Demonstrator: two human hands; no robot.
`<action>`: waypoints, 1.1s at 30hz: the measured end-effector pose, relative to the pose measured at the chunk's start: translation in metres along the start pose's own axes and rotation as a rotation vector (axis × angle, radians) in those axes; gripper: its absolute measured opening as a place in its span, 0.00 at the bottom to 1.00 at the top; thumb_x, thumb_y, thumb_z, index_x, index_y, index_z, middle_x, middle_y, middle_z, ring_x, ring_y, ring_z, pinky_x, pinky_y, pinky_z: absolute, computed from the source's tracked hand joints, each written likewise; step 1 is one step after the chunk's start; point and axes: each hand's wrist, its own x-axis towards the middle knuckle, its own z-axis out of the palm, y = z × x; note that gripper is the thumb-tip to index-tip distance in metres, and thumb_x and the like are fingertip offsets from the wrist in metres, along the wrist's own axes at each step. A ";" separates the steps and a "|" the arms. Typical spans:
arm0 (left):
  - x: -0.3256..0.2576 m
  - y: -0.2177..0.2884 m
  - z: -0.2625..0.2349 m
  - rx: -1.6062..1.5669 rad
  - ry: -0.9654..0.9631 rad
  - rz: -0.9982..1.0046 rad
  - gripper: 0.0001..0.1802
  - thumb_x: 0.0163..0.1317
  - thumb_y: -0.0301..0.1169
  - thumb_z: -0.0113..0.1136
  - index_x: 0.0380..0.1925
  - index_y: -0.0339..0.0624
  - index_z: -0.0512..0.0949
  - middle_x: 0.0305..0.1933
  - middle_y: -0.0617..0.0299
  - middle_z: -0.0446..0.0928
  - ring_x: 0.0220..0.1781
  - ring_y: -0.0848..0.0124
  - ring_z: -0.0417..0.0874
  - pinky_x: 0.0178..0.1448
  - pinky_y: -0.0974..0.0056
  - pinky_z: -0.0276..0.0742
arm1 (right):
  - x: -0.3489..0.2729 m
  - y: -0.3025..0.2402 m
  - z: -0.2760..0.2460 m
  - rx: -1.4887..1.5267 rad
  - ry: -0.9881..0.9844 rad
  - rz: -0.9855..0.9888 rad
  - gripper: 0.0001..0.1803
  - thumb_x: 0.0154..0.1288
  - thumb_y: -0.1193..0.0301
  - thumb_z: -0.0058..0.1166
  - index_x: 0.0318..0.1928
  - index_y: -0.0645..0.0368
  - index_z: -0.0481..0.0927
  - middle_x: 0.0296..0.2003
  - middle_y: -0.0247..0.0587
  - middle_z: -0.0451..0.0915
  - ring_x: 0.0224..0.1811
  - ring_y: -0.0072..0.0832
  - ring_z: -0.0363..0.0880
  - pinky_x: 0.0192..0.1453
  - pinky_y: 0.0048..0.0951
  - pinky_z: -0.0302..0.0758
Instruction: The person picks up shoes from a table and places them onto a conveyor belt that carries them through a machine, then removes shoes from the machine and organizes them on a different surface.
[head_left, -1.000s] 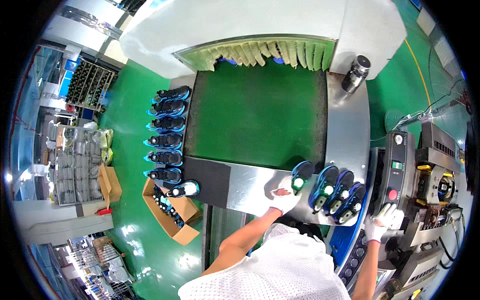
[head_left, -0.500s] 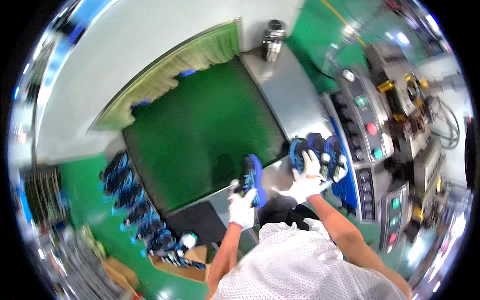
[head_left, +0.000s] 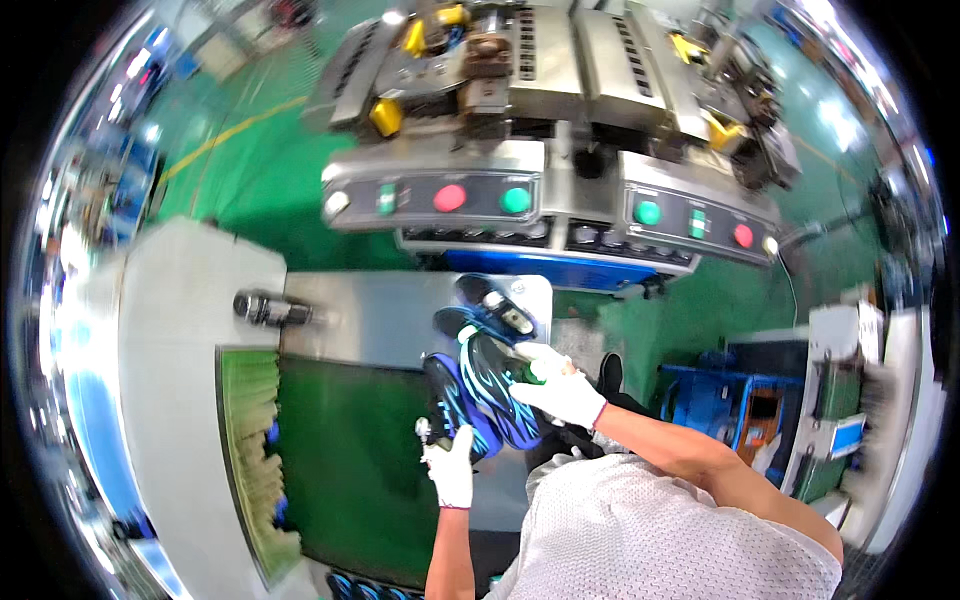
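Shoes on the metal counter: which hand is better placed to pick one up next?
Probably the right hand: it is nearer those shoes. The left hand is farther off. Both are at other shoes, though.

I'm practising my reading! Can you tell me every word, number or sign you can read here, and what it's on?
None can be read clearly.
Left control panel: tiny marks near the buttons, too small to read.
Right control panel: tiny marks too, also too small.
Blue-and-black shoes: patterned, but I can't make out any letters.
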 end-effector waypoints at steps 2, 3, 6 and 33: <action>-0.024 0.050 0.026 0.137 -0.079 0.061 0.36 0.59 0.46 0.77 0.59 0.31 0.76 0.53 0.51 0.82 0.52 0.61 0.83 0.57 0.54 0.78 | -0.037 0.000 -0.023 0.165 0.151 0.039 0.39 0.59 0.60 0.71 0.69 0.55 0.71 0.52 0.47 0.84 0.48 0.31 0.82 0.54 0.32 0.79; -0.034 0.075 0.046 0.074 -0.130 0.117 0.28 0.59 0.46 0.77 0.45 0.34 0.80 0.39 0.58 0.81 0.39 0.66 0.80 0.45 0.57 0.78 | -0.049 0.008 -0.046 0.256 0.244 0.060 0.38 0.59 0.62 0.73 0.69 0.55 0.72 0.49 0.44 0.84 0.43 0.24 0.81 0.49 0.28 0.80; -0.030 0.095 0.092 0.342 -0.472 0.082 0.34 0.62 0.50 0.73 0.57 0.32 0.80 0.44 0.53 0.84 0.45 0.63 0.83 0.52 0.57 0.79 | -0.087 0.017 -0.106 0.164 0.463 -0.023 0.39 0.59 0.64 0.74 0.69 0.58 0.72 0.43 0.38 0.81 0.43 0.24 0.78 0.50 0.28 0.79; -0.316 0.238 0.390 0.419 -1.567 0.644 0.42 0.60 0.31 0.74 0.71 0.30 0.63 0.64 0.46 0.77 0.63 0.62 0.80 0.69 0.59 0.73 | -0.435 0.122 -0.474 -0.099 1.941 0.559 0.35 0.61 0.58 0.68 0.65 0.62 0.74 0.59 0.57 0.81 0.60 0.46 0.83 0.64 0.41 0.77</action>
